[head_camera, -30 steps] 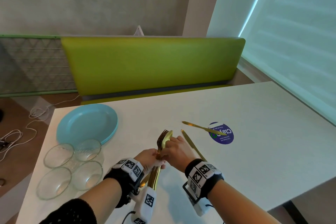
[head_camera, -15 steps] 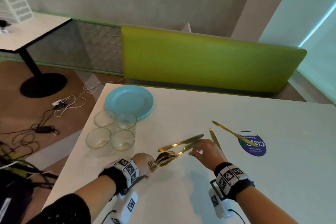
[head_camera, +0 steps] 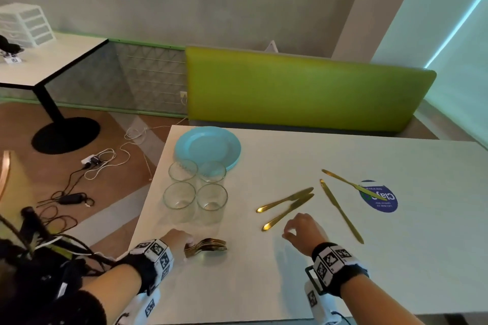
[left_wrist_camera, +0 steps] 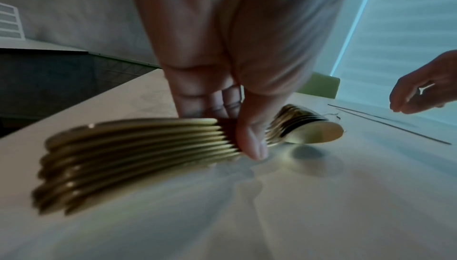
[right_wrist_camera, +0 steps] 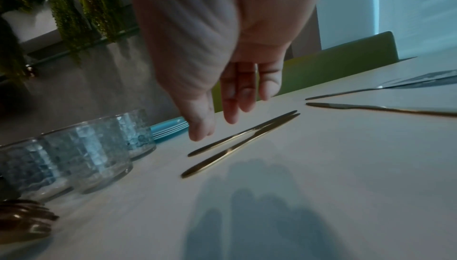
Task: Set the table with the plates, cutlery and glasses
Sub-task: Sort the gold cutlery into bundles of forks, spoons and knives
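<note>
My left hand (head_camera: 179, 241) grips a stacked bundle of gold cutlery (head_camera: 208, 247) low over the white table (head_camera: 290, 285), near its front left; the left wrist view shows the thumb and fingers (left_wrist_camera: 249, 143) pinching the bundle (left_wrist_camera: 138, 147) at its middle. My right hand (head_camera: 301, 229) hovers empty, fingers loosely curled (right_wrist_camera: 230, 104), just in front of two gold knives (head_camera: 286, 206) lying side by side. Two more gold knives (head_camera: 340, 208) lie to the right. A stack of blue plates (head_camera: 207, 146) and several glasses (head_camera: 195, 187) stand at the back left.
A round blue sticker (head_camera: 379, 199) lies under the far-right knife's tip. A green bench back (head_camera: 303, 87) runs behind the table. Cables (head_camera: 100, 161) lie on the floor left of the table, beside another table (head_camera: 39, 66).
My right hand let go of a knife beside the first one and drew back empty. My left hand carried the cutlery bundle down to the left, lowering it flat near the table.
</note>
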Action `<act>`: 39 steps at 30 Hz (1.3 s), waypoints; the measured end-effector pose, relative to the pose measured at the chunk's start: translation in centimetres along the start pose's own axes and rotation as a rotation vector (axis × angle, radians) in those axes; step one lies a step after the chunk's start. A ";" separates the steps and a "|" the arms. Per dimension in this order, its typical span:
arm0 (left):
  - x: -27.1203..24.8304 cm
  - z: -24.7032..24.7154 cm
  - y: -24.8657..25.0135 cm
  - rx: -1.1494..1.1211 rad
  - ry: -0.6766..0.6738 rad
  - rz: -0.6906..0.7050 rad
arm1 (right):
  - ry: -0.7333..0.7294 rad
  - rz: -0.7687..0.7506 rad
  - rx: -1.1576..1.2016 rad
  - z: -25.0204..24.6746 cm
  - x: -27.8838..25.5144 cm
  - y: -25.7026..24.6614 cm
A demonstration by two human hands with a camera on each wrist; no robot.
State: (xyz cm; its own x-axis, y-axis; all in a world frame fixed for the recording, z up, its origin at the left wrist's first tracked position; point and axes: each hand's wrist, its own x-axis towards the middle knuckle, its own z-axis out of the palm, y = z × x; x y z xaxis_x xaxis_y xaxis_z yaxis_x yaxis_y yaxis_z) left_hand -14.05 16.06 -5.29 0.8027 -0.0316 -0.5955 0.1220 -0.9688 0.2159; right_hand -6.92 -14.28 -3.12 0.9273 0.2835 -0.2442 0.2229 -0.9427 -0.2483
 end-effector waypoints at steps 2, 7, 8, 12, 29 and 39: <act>-0.4 0.1 -0.9 0.040 -0.022 0.030 | 0.003 0.015 -0.002 0.7 -0.8 -1.3; -0.5 0.1 -2.1 0.075 -0.030 0.089 | 0.007 0.083 0.000 2.0 -2.8 -3.3; -0.3 0.2 -2.1 0.073 -0.015 0.091 | 0.007 0.100 -0.003 2.1 -3.2 -3.5; 0.0 0.5 -2.2 0.059 0.050 0.097 | 0.011 0.153 -0.005 2.5 -4.1 -4.2; -0.6 -0.4 -0.8 0.003 0.160 0.232 | 0.020 0.295 -0.014 0.7 -4.3 -4.8; 2.0 -5.3 10.3 -0.130 0.224 0.458 | 0.002 0.431 -0.025 -2.3 -2.0 -0.1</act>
State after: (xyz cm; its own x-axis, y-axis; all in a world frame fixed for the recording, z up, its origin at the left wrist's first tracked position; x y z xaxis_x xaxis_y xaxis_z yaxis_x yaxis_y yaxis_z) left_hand -8.13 7.35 -0.16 0.8939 -0.3781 -0.2406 -0.2111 -0.8289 0.5181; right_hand -8.14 -15.21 -0.48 0.9379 -0.1372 -0.3186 -0.1777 -0.9788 -0.1016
